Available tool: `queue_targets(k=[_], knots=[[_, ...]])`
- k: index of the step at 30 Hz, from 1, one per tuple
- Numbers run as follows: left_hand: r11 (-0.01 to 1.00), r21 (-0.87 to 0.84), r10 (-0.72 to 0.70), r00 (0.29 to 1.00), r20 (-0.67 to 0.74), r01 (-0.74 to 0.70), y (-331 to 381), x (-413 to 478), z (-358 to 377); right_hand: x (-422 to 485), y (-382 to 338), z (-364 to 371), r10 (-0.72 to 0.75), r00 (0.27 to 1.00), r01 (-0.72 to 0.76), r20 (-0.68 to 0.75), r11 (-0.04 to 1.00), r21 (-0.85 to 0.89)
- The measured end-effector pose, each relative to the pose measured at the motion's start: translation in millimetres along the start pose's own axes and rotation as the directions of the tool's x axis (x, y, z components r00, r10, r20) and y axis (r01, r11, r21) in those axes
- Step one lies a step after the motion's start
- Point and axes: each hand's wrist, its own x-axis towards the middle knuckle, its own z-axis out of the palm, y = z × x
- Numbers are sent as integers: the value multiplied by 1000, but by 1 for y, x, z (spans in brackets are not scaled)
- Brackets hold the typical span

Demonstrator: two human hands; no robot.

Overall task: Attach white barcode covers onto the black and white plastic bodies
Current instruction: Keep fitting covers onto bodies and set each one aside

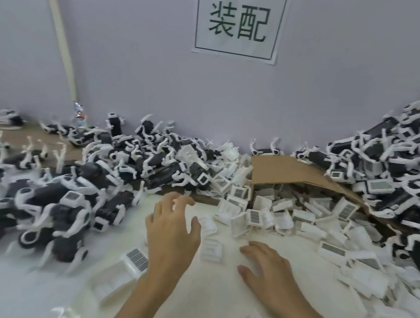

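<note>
My left hand [172,229] hovers over the white table surface near the middle, fingers loosely spread and holding nothing. My right hand [268,268] lies low over the table to its right, fingers relaxed, also holding nothing. Between the two hands lies a white barcode cover [211,249]. Another cover with its barcode facing up [136,259] sits just left of my left wrist. Black and white plastic bodies [62,207] are heaped on the left. A loose spread of white covers [257,216] lies beyond my right hand.
An opened cardboard box [286,171] spills covers at the back centre-right. A tall heap of black and white bodies [396,164] rises at the right against the wall. A paper sign [239,19] hangs on the wall. More covers [363,275] crowd the right side.
</note>
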Motion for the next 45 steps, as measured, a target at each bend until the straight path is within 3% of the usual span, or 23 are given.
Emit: queue_targets(k=[2,6,10,12,16,19,26,29,31,33,35,37,39,41,45], knots=[[987,162,-1,1000,-14,3,-6,9,-11,-1,-1,-1,-6,1000,6,18,1000,-8],[957,286,-57,997,55,39,-19,29,-44,0,-1,-2,-9,999,10,46,999,-40],[973,229,-41,999,15,37,-43,49,-114,0,1,-2,-9,998,12,66,999,-53],[992,57,-116,993,-15,117,-67,54,-157,-1,1,-3,-11,998,13,61,999,-37],[905,147,-376,912,-164,400,-133,56,-226,-4,-1,-2,-11,999,12,44,1000,-18],[828,112,-553,833,8,549,-173,52,-230,-5,-2,-4,-1,999,1,32,1000,-10],[883,277,-433,885,171,379,-157,53,-147,-1,-6,-6,5,999,-5,33,1000,-14],[886,262,-444,865,236,383,-109,45,-89,-2,-7,-7,6,999,-6,37,1000,-7],[917,250,-373,891,257,312,-62,38,-46,-4,-6,-8,1,999,-2,51,1000,6],[969,176,-215,948,236,176,-21,30,-6,-5,-6,-10,-5,997,4,71,1000,14],[996,-37,-75,977,200,83,12,22,23,-6,-6,-13,-8,997,5,80,999,39],[951,-291,-39,976,215,102,33,18,34,-6,-2,-17,21,998,-26,59,997,70],[893,-430,-39,974,225,135,33,15,34,-5,5,-20,54,998,-57,37,995,77],[896,-432,1,969,245,108,17,12,30,-4,9,-20,93,996,-94,8,989,114],[959,-279,83,891,446,50,-18,0,21,-3,5,-17,142,988,-123,-62,962,244]])
